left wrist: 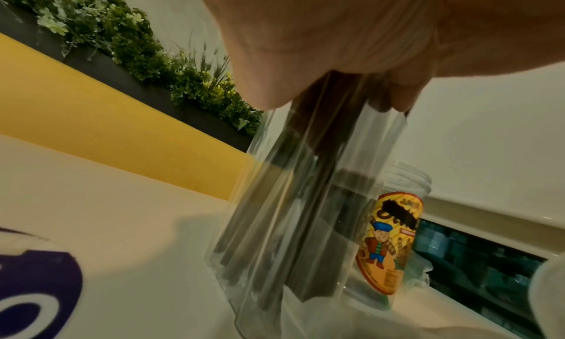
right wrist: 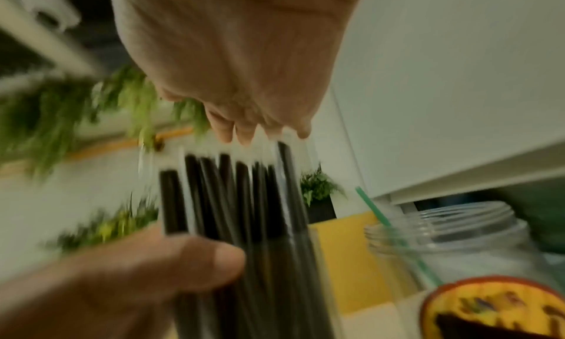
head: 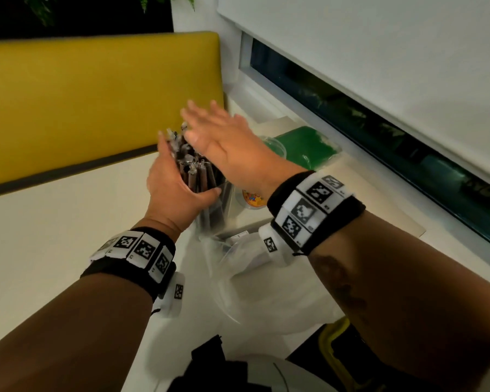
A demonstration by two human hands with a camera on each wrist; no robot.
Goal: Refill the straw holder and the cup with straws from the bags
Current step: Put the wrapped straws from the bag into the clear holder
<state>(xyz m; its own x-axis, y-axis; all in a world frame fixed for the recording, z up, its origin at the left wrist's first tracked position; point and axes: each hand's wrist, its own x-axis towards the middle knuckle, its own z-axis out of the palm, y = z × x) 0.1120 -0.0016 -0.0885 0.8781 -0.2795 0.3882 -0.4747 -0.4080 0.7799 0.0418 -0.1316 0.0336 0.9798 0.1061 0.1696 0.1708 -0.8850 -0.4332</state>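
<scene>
While gripping a bundle of black straws point(head: 187, 157) with the left hand point(head: 178, 190), fingers and thumb curled round the shafts, keeps them standing in the clear holder point(left wrist: 305, 223), lower ends down inside its walls. Right hand point(head: 224, 142) flat and spread, holding nothing, palm down just over the straw tops; touching them or not, cannot tell through the blur. Hands close together, one above the other, not joined.

Just right of the holder, a labelled jar point(left wrist: 394, 235), open-mouthed, probably the cup to be filled. One green straw point(right wrist: 388, 223) sticking up near it; which vessel it sits in, hard to say. Further back, a green bag point(head: 306, 145) by the window ledge. Nearer the body, a clear bag point(head: 252, 278) crumpled on the table point(head: 54, 236).

Step in hand, by the look of it: seating the black straws in the holder. Next calls for a light pat with the flat palm to level the tops, then loosening the left grip so the bundle spreads. Jar seemingly yet to be filled
</scene>
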